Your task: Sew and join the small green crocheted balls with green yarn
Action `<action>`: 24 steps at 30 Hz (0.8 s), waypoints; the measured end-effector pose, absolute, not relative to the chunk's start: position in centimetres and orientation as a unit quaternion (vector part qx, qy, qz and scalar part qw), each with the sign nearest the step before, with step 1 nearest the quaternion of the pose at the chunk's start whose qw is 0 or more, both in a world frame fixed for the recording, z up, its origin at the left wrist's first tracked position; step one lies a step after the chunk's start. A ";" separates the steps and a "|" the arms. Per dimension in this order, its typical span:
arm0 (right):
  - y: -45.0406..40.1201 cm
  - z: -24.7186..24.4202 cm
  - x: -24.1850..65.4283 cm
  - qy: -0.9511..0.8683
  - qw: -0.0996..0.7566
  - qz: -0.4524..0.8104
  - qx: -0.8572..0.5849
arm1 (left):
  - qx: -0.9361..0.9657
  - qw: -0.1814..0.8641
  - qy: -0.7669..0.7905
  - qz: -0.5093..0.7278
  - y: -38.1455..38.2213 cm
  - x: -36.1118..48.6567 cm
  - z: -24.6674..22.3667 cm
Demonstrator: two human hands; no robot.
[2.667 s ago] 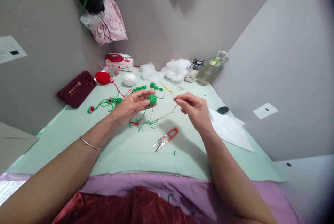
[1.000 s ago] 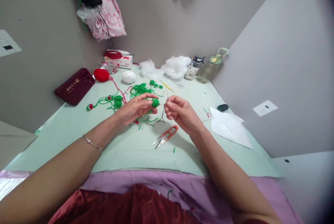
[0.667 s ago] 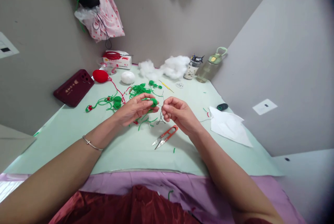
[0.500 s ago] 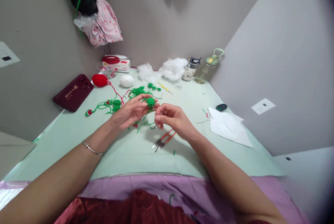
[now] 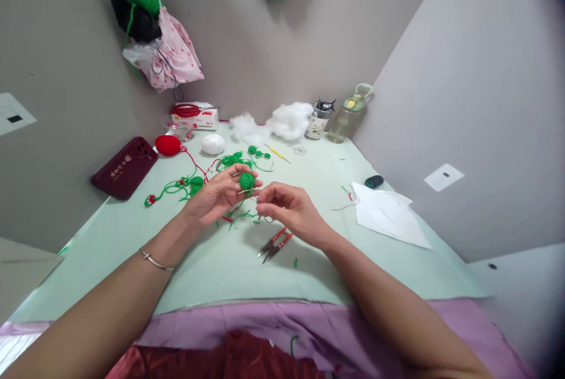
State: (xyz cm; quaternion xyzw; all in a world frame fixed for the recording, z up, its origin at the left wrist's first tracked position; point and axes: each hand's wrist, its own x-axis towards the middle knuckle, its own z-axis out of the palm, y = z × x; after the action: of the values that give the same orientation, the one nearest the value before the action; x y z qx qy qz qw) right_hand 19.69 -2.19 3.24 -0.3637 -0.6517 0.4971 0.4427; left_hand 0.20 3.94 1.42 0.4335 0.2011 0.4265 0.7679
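Observation:
My left hand [image 5: 219,193] holds a small green crocheted ball [image 5: 246,181] in its fingertips, palm turned partly up. Close beside it, my right hand [image 5: 286,205] is closed in a pinch on what looks like a thin needle, which points toward the underside of the ball. A dark thread loops below the right fingers. Under the hands lie green yarn scraps [image 5: 238,214]. Thread snips [image 5: 275,243] with orange-red handles rest on the table just below the right hand, blades toward the lower left.
Behind the hands lie tangled green yarn [image 5: 233,159], a yellow crochet hook [image 5: 278,153], white stuffing [image 5: 289,121], a red yarn ball [image 5: 168,145] and a white one [image 5: 213,143]. A phone [image 5: 125,168] is at left. A bottle [image 5: 345,120], dark thread spool [image 5: 374,181] and white paper [image 5: 388,214] are at right.
The green ball has turned and sits lower and slightly left in my left fingers. My right hand has shifted a little downward beside it. The view has tilted up slightly.

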 end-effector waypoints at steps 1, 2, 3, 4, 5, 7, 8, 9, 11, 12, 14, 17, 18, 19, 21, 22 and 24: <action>-2.1 3.3 19.8 -0.648 0.449 0.495 -0.364 | 0.440 0.764 0.197 0.429 4.0 0.2 1.3; -2.0 3.3 19.9 -0.644 0.457 0.493 -0.365 | 0.446 0.761 0.194 0.430 4.1 0.2 1.2; -2.0 3.3 20.0 -0.639 0.465 0.491 -0.367 | 0.452 0.757 0.192 0.431 4.2 0.2 1.1; -1.9 3.4 20.1 -0.632 0.474 0.490 -0.368 | 0.456 0.754 0.191 0.432 4.2 0.2 1.0; -1.8 3.4 20.2 -0.625 0.484 0.489 -0.368 | 0.460 0.751 0.192 0.432 4.3 0.2 0.9; -1.6 3.4 20.5 -0.611 0.503 0.489 -0.367 | 0.464 0.748 0.198 0.431 4.3 0.2 0.8; -1.5 3.3 20.7 -0.605 0.510 0.490 -0.366 | 0.465 0.749 0.199 0.429 4.2 0.3 0.8; -1.5 3.3 20.8 -0.600 0.516 0.491 -0.365 | 0.466 0.750 0.199 0.425 4.1 0.3 0.9; -1.4 3.2 20.9 -0.595 0.521 0.494 -0.362 | 0.467 0.755 0.194 0.418 4.0 0.3 1.0; -1.4 3.2 20.9 -0.594 0.520 0.497 -0.360 | 0.468 0.757 0.191 0.414 3.9 0.3 1.1; -1.4 3.3 20.8 -0.596 0.512 0.502 -0.361 | 0.473 0.758 0.190 0.408 3.7 0.3 1.3; -1.6 3.4 20.5 -0.608 0.495 0.487 -0.385 | 0.488 0.749 0.191 0.406 3.7 0.3 1.3; -1.7 3.4 20.3 -0.611 0.493 0.475 -0.398 | 0.494 0.744 0.189 0.408 3.8 0.3 1.2; -1.8 3.4 20.2 -0.612 0.494 0.461 -0.412 | 0.499 0.740 0.188 0.410 3.8 0.3 1.1; -1.9 3.2 20.2 -0.615 0.497 0.429 -0.437 | 0.508 0.731 0.190 0.414 3.8 0.4 1.0; -2.0 3.1 20.2 -0.620 0.497 0.410 -0.448 | 0.513 0.726 0.194 0.416 3.7 0.5 1.0; -1.9 2.8 20.2 -0.641 0.488 0.364 -0.466 | 0.521 0.713 0.212 0.419 3.5 0.8 1.1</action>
State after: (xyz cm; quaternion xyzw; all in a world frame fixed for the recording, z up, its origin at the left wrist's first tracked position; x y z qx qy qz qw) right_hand 20.20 -1.94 2.78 -0.4662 -0.6415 0.3643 0.4883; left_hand 0.80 3.54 1.13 0.5214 0.2118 0.4189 0.7125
